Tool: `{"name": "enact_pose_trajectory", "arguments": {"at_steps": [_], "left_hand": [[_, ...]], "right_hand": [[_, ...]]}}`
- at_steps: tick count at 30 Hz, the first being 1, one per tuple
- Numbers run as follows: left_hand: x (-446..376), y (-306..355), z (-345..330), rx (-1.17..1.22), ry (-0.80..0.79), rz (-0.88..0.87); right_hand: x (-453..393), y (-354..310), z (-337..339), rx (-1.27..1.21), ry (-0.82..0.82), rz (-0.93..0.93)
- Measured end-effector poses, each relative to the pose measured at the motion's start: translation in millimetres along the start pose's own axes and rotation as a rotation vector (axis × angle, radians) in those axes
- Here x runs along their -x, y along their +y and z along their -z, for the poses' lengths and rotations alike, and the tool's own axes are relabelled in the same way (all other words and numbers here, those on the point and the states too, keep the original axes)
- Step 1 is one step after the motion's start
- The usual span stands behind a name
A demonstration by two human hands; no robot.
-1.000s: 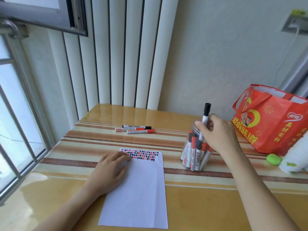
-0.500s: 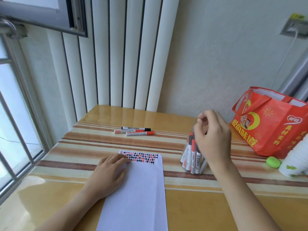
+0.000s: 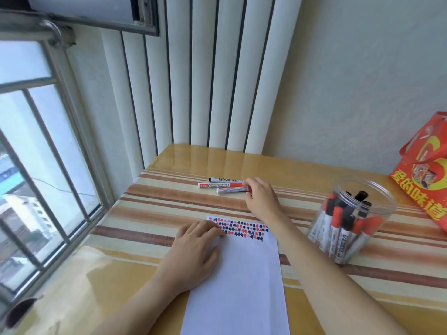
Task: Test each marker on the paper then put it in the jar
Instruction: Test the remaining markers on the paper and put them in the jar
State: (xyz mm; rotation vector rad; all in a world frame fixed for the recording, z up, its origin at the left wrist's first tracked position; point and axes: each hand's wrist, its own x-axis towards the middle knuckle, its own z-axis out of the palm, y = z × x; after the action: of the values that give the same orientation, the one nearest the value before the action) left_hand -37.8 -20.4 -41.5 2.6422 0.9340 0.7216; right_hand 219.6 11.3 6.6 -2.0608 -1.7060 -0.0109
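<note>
Three whiteboard markers lie side by side at the back of the striped table: a black-capped one [image 3: 223, 179], a red one [image 3: 217, 185] and a nearer white-bodied one [image 3: 232, 190]. My right hand [image 3: 260, 200] is at their right ends, thumb and fingers pinched around the cap end of the nearer marker, which lies on the table. My left hand [image 3: 193, 250] rests flat on the white paper [image 3: 242, 286], beside rows of red and black test marks [image 3: 244, 228]. The clear plastic jar [image 3: 387, 201] stands to the right, open, holding several red and black markers.
A red printed bag [image 3: 428, 177] stands at the far right behind the jar. A barred window [image 3: 36, 165] runs along the left edge of the table [image 3: 145, 209]. White vertical slats [image 3: 217, 81] and a wall close off the back.
My right hand let go of a black marker into the jar, then crossed left to the three markers at the back. The view has swung left. My left hand stayed on the paper.
</note>
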Motion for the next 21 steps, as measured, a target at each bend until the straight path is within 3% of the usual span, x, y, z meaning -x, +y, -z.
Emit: {"name": "enact_pose_trajectory", "arguments": {"at_steps": [6, 9, 13, 17, 21], "left_hand": [[-1.4, -1.7, 0.1, 0.004, -0.006, 0.0], [-1.9, -2.2, -0.4, 0.002, -0.008, -0.004], [-0.8, -1.5, 0.4, 0.006, -0.002, -0.005], [-0.5, 1.0, 2.2, 0.013, 0.002, -0.008], [0.0, 3.8, 4.9, 0.037, 0.008, -0.035]], "right_hand": [[-15.3, 3.4, -5.1, 0.189, 0.043, 0.083], [-11.3, 3.0, 3.0, 0.209, -0.005, 0.112], [17.6, -2.8, 17.6, 0.171, 0.046, 0.156], [69.3, -16.8, 33.5, -0.167, 0.115, 0.104], [118.5, -33.2, 41.8, -0.657, 0.056, -0.022]]}}
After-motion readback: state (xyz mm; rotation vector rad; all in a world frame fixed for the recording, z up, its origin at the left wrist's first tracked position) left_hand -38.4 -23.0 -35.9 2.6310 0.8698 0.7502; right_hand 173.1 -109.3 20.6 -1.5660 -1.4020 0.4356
